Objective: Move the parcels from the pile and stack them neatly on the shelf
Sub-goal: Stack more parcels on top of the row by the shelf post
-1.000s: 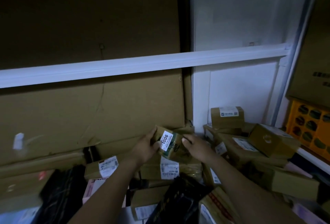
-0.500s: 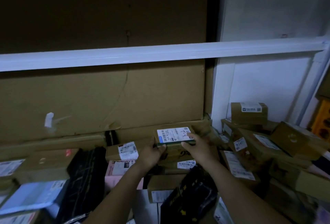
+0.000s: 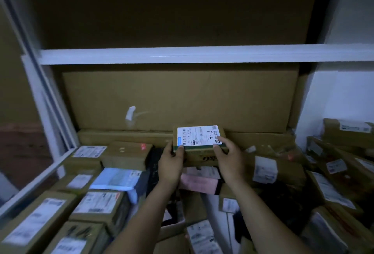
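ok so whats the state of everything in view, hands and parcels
small parcel: held level, label up, "3-2" handwritten on it
left hand: grips the parcel's left end
right hand: grips the parcel's right end
boxes on the left: lying flat, labels up
pile on the right: jumbled, several boxes tilted
cardboard sheet: upright at the back
white shelf: above the parcel, top surface hidden
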